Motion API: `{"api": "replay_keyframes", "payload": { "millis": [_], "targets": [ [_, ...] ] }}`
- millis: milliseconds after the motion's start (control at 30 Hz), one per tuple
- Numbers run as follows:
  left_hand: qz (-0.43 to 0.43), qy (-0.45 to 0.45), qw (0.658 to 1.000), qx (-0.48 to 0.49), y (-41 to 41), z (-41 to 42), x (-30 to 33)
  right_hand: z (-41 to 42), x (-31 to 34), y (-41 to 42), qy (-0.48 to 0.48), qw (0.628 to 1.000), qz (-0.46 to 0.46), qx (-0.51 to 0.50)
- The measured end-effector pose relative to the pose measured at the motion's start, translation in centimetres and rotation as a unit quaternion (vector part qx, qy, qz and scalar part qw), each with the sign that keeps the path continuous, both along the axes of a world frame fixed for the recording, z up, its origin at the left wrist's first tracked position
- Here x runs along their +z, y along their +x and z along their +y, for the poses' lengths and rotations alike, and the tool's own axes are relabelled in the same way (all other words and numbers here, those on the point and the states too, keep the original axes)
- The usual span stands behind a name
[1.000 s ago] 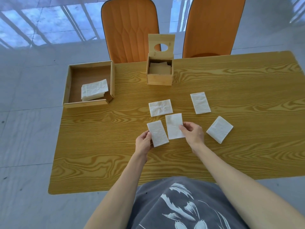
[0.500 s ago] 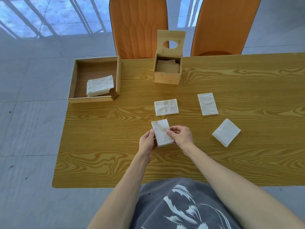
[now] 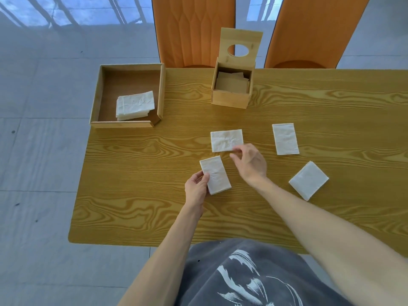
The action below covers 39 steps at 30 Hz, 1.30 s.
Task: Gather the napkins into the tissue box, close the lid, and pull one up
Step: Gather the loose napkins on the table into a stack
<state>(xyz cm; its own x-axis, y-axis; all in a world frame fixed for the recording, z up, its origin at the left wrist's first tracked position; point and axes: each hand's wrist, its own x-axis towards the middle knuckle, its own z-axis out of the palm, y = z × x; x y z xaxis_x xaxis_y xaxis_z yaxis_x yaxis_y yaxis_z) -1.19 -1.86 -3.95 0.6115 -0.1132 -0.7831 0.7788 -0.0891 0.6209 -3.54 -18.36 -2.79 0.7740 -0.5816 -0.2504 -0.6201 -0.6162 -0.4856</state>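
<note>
My left hand (image 3: 196,189) pinches the left edge of a small stack of white napkins (image 3: 215,174) lying on the wooden table (image 3: 136,191). My right hand (image 3: 249,161) hovers with fingers apart at the lower right corner of another flat napkin (image 3: 226,140); I cannot tell if it touches it. Two more napkins lie to the right, one upright (image 3: 285,138) and one turned diagonally (image 3: 308,180). The wooden tissue box (image 3: 230,99) stands at the back, its lid (image 3: 241,46) with an oval hole raised, napkins inside.
A shallow wooden tray (image 3: 97,96) at the back left holds a pile of white napkins (image 3: 134,104). Two orange chairs (image 3: 194,29) stand behind the table's far edge. The table's left edge is close to the tray.
The two napkins near me have been put together into one stack, now held by my left hand alone. My right hand has let go and moved up toward the napkin above.
</note>
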Motion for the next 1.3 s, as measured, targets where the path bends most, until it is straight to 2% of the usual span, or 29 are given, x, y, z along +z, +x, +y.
{"api": "replay_keyframes", "payload": {
  "millis": [233, 467, 700, 967, 1067, 1167, 1300],
  "targets": [
    [0.009, 0.01, 1.0, 0.01, 0.4, -0.1, 0.3, -2.6, 1.1, 6.0, -0.069, 0.989, 0.052, 0.117],
    [0.008, 0.024, 1.0, 0.009, 0.5, -0.2, 0.5, -2.9, 0.3, 7.3, -0.134, 0.968, 0.108, 0.184],
    [0.003, 0.027, 1.0, 0.01, 0.4, 0.0, 0.6, -2.8, 0.4, 6.8, -0.148, 0.97, 0.127, 0.145],
    [0.009, 0.016, 1.0, 0.006, 0.1, 0.1, 0.9, -3.0, 0.4, 3.5, -0.03, 0.993, 0.092, 0.071],
    [0.011, 0.012, 1.0, 0.011, -0.2, 0.2, 0.8, -3.2, 0.2, 1.6, 0.051, 0.998, 0.044, -0.007],
    [0.008, 0.008, 1.0, 0.015, -0.4, 0.3, 0.6, -2.9, -0.1, -0.3, 0.151, 0.985, -0.014, -0.086],
    [0.002, 0.011, 1.0, 0.017, -0.5, 0.4, 0.4, -1.6, 0.0, -2.3, 0.316, 0.937, -0.061, -0.135]
  ]
}}
